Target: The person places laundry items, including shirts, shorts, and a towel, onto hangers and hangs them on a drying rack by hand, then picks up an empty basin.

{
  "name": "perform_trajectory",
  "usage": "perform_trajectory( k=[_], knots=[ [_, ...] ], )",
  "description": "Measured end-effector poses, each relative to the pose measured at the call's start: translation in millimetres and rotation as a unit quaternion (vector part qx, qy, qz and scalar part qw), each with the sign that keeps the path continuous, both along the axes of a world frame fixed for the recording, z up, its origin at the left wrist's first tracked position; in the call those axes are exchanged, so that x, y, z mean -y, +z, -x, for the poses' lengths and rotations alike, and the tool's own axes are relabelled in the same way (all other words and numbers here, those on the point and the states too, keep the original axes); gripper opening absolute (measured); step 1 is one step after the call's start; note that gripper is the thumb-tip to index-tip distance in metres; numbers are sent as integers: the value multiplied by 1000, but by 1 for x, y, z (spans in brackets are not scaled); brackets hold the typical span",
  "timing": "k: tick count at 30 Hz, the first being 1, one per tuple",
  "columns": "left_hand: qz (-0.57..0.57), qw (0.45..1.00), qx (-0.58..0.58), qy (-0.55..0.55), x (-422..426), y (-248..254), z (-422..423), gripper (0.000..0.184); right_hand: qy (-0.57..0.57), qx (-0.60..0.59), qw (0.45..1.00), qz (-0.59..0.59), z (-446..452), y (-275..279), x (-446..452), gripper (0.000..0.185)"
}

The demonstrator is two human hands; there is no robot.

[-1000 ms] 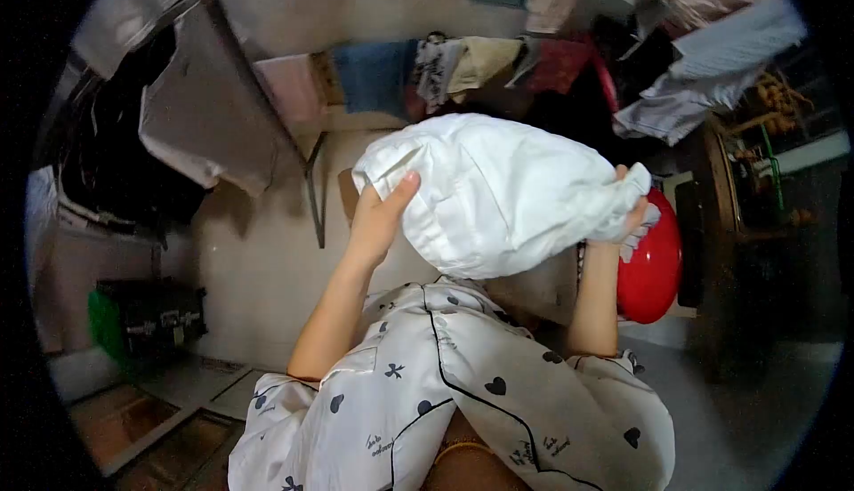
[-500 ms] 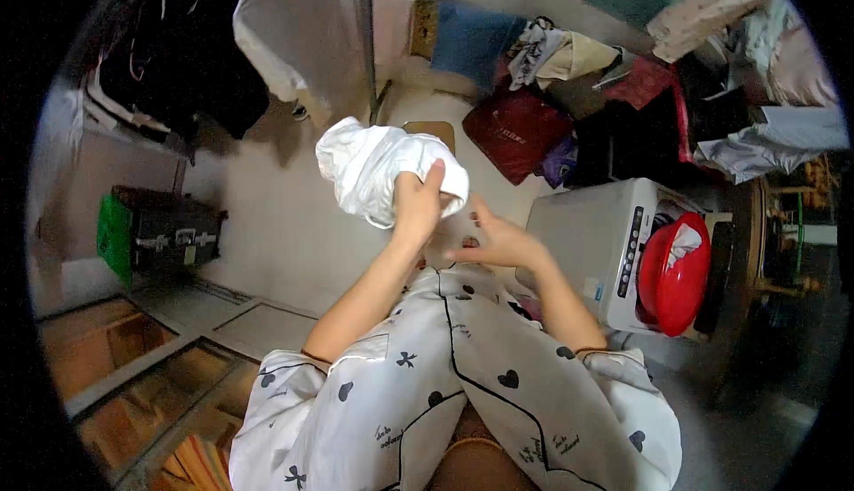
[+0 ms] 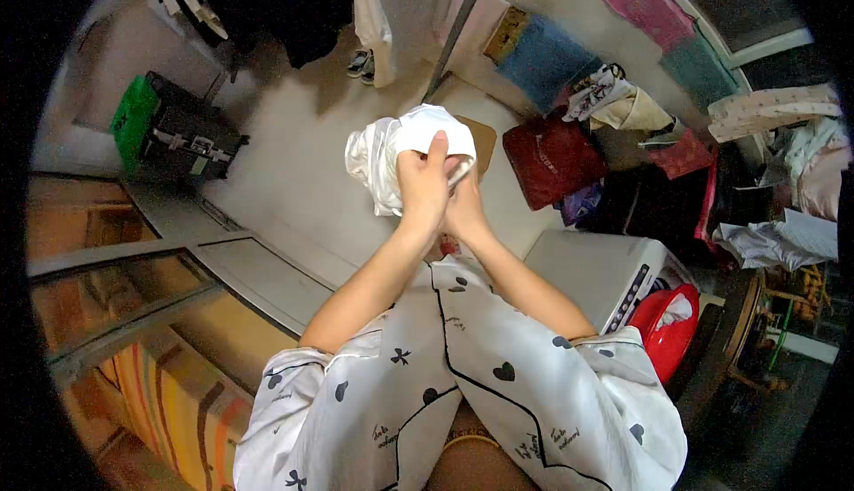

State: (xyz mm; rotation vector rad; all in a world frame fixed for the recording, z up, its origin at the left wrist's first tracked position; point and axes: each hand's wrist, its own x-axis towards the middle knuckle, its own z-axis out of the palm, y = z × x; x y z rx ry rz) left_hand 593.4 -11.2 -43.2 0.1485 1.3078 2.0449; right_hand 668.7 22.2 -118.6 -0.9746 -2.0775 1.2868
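Observation:
A bunched white cloth [image 3: 378,155] is held up in front of me, at the centre of the view. My left hand [image 3: 424,180] is closed on its near right part, with the thumb pointing up along the fabric. Close beside it, my right hand [image 3: 463,202] touches the lower right edge of the cloth; its fingers are partly hidden behind the left hand and the fabric. Both wrists are near each other.
A white machine [image 3: 592,269] stands at the right, with a red basin [image 3: 663,331] beside it. Behind are a dark red bag [image 3: 553,160] and hanging cloths [image 3: 547,62]. A black case [image 3: 191,135] is at the left; a metal pole [image 3: 463,24] rises ahead.
The view has turned left. The white cloth, earlier spread between both hands, is now bunched. My right hand left it, then came back beside my left hand.

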Motion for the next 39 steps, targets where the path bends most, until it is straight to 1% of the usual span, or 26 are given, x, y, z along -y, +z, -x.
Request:
perform_trajectory(
  k=[1,2,5,6,9,10,11,13,14,16,17,18,21,22,24,25,26,27,29,30,32,34,35,37,38,39],
  knots=[
    [3,1000,-13,9,1,-1,3,27,-14,-22,999,47,0,-2,-5,76],
    [6,999,-27,17,3,-2,6,28,-27,-38,998,51,-2,-4,-12,53],
    [32,999,-30,10,11,-18,21,26,-36,-50,997,41,-12,-5,-45,39],
    [49,998,-33,8,14,-8,23,22,-39,-39,998,31,-14,0,-54,37],
    [44,995,-89,-16,24,-7,39,19,-26,-36,999,5,-14,8,-72,28],
    [47,990,-115,-69,30,-9,47,25,-16,-38,999,-13,-11,8,-77,26],
    [82,981,-156,-78,37,-13,53,28,-5,-42,999,-30,-7,8,-82,24],
    [153,956,-232,-94,54,-23,63,34,6,-80,991,108,1,4,-89,22],
    [198,933,-272,-127,63,-29,70,44,19,-87,982,167,5,7,-91,22],
    [271,876,-350,-191,79,-31,74,47,64,-113,948,290,12,16,-94,23],
    [308,842,-384,-221,89,-32,77,49,76,-117,935,327,15,20,-92,22],
    [303,825,-426,-215,102,-66,81,48,87,-119,920,364,18,25,-89,22],
    [334,870,-271,-242,120,-66,51,45,108,-117,871,464,21,51,-79,22],
    [320,851,-353,-221,127,-74,43,40,122,-125,853,493,23,52,-81,22],
    [458,788,-392,-128,137,-74,14,37,165,-127,817,538,23,48,-86,23],
    [522,745,-406,-81,138,-71,-2,35,163,-121,806,556,22,51,-85,23],
    [523,760,-387,-15,140,-72,-15,32,159,-114,796,573,21,56,-83,23],
    [549,744,-380,27,140,-74,-25,31,155,-106,786,589,20,60,-81,23],
    [597,706,-363,113,137,-87,-43,30,190,-93,762,611,18,62,-82,25],
    [595,682,-396,157,137,-107,-46,29,205,-90,750,622,16,63,-83,27],
    [583,623,-462,243,135,-166,-41,27,230,-84,728,640,14,70,-82,29],
    [575,614,-469,268,129,-207,-30,27,247,-79,708,657,13,79,-82,33],
    [569,610,-473,282,127,-217,-26,27,256,-71,704,659,13,77,-83,33],
    [505,753,-320,274,124,-193,-20,28,275,-58,696,660,14,74,-88,35],
    [462,812,-240,265,122,-179,-14,29,279,-55,700,655,15,76,-91,35],
    [473,792,-253,291,124,-173,-7,27,283,-51,702,651,15,78,-92,35]
  ],
)
